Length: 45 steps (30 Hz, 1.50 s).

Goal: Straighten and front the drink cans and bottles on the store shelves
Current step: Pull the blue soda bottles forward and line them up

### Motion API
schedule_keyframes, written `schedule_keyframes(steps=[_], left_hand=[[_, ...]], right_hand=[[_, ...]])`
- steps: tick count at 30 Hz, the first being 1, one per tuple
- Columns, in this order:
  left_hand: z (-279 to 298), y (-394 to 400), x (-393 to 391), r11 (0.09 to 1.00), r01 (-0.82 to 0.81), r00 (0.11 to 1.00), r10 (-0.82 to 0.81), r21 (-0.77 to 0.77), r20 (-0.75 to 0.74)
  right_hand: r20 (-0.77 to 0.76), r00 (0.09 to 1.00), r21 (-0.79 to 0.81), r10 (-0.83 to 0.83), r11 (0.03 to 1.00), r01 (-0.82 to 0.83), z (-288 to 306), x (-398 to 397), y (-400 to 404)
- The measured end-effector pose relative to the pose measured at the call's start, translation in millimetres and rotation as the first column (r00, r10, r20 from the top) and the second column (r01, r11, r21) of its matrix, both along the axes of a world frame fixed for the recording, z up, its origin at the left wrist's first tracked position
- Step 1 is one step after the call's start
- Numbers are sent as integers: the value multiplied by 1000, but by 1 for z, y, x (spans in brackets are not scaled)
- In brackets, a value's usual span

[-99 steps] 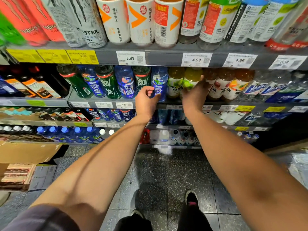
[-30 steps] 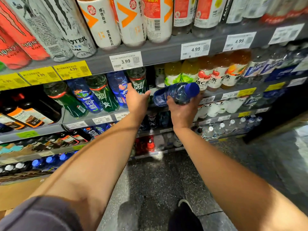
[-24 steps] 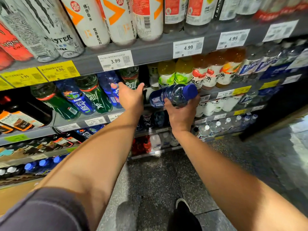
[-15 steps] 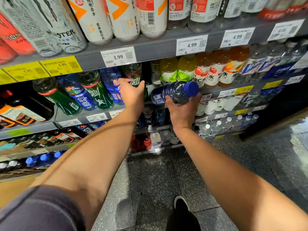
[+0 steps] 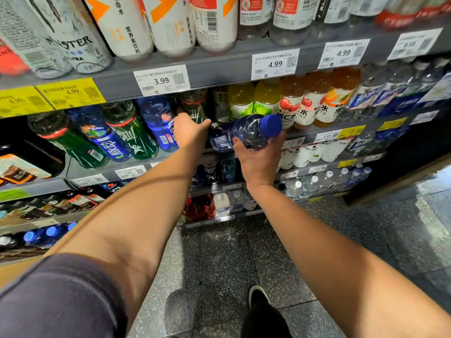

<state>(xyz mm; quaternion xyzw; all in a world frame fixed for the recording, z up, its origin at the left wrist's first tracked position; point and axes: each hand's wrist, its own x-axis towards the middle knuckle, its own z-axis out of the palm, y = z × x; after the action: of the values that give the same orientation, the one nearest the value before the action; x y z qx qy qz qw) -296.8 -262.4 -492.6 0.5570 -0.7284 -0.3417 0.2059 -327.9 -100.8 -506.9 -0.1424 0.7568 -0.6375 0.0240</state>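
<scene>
My right hand [image 5: 258, 159] holds a blue bottle [image 5: 244, 132] on its side in front of the middle shelf [image 5: 305, 137], its blue cap pointing right. My left hand [image 5: 189, 135] reaches into the same shelf, fingers curled round the lower part of a green bottle [image 5: 195, 106] with white markings. A blue bottle with a labelled front [image 5: 158, 123] stands just left of that hand. More green and blue bottles lean in a row further left. A dark gap lies behind the held bottle.
Yellow, red-labelled and orange drink bottles [image 5: 292, 103] stand right of my hands. White bottles and Monster cans [image 5: 68, 40] fill the upper shelf above price tags [image 5: 161, 80]. Lower shelves hold cans and small bottles. The speckled floor [image 5: 219, 264] and my shoe are below.
My right hand took the blue bottle off the shelf and tipped it sideways. My left hand shifted from the neighbouring blue bottle onto the green bottle. The camera moved closer.
</scene>
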Motion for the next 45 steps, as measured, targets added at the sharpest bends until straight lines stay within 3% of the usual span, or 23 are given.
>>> schedule_keyframes(steps=[5,11,17,20,28,35,45], left_hand=[[1,0,-3,999,51,997,-52,6,59],[1,2,-1,992,-19,995,30,123,-93],[-7,12,21,994,-56,975,74,92,-209],[-25,20,35,985,-94,909,145,147,-391],[-25,34,86,961,-243,764,273,131,-584],[-21,19,140,979,-201,838,191,37,-510],[-17,4,172,993,-92,836,116,71,-537]], right_hand=[[6,1000,-14,-7,1000,7,-1,-2,-3],[28,999,-20,-18,1000,18,1,0,-2],[50,999,-53,-8,999,11,8,5,-3],[49,999,-59,-7,998,10,9,9,-4],[57,997,-41,-43,998,46,15,18,-20],[-18,999,38,44,998,-43,21,23,-61],[-156,987,80,22,997,-10,20,30,-93]])
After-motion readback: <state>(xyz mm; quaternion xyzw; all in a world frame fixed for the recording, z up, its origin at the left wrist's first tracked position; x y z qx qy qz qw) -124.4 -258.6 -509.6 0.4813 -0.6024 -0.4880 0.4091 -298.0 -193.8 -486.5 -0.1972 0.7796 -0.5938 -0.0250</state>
